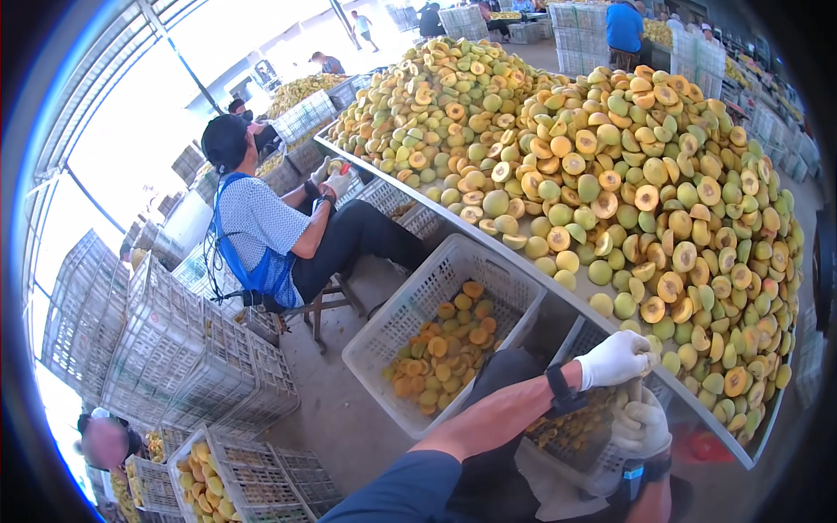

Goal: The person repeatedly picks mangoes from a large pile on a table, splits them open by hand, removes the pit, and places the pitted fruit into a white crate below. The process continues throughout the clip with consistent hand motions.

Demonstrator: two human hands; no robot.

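My left hand (614,359), in a white glove with a dark band at the wrist, is at the metal edge of a table heaped with halved yellow-green fruit (608,189). Its fingers are curled; whether they grip something is unclear. Just below it my right hand (641,425), also gloved, is raised with bent fingers, and what it holds cannot be made out. Beneath both hands stands a crate with small fruit pieces (569,425). Left of my leg is a plastic crate (373,340) partly filled with fruit halves (444,353).
A person (261,216) in a blue apron sits on a stool at the same table, holding something red. Stacked plastic crates (183,353) stand at the left, with a fruit-filled crate (206,480) at the lower left. A red object (706,444) lies under the table's near corner.
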